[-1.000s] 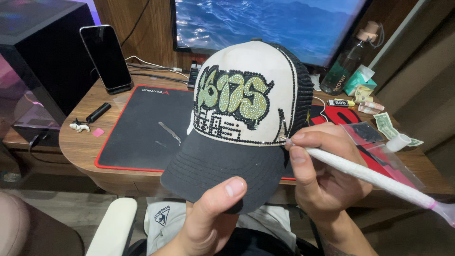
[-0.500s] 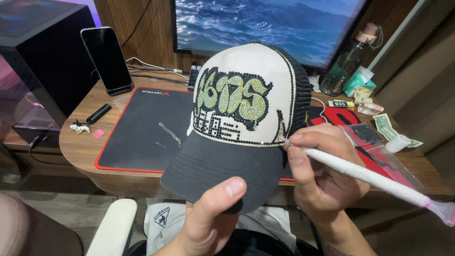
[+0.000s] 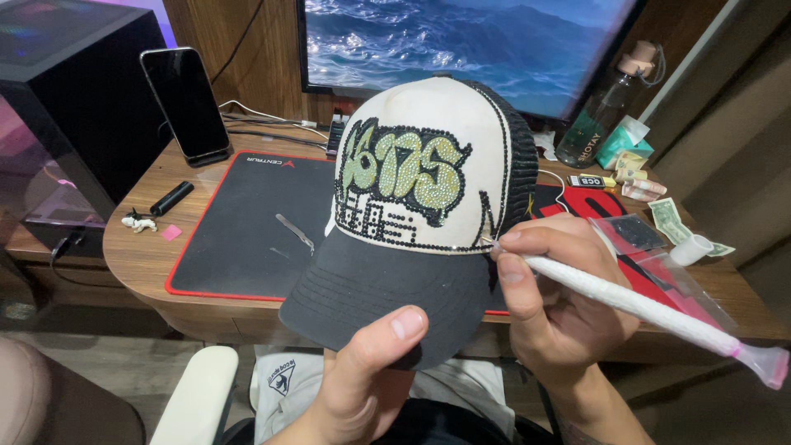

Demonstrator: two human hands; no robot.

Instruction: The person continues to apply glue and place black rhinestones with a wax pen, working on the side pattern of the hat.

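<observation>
Above the desk [image 3: 140, 255], the cap [image 3: 428, 214] is held up in front of the person. It has a white front, a black brim and black mesh at the back. Shiny green and black stones make big shapes on the white part.

The left hand [image 3: 362, 379] holds the cap from below. Its thumb presses on top of the brim, and its other fingers are hidden under the brim.

The right hand [image 3: 560, 305] is closed around a long white stick [image 3: 634, 301] with a pink end. Its thumb and fingers pinch the stick near the tip. The tip touches the cap at the right end of the row of black stones, just above the brim.

Behind the cap, a black mat [image 3: 247, 222] with a red edge lies on the desk. Small metal tweezers [image 3: 295, 232] lie on the mat. A phone [image 3: 185, 103] stands at the back left, next to a big black box [image 3: 78, 91]. A screen [image 3: 470, 41] shows blue sea. A dark bottle [image 3: 597, 124] stands at the right, and paper money [image 3: 667, 218] lies near it.
</observation>
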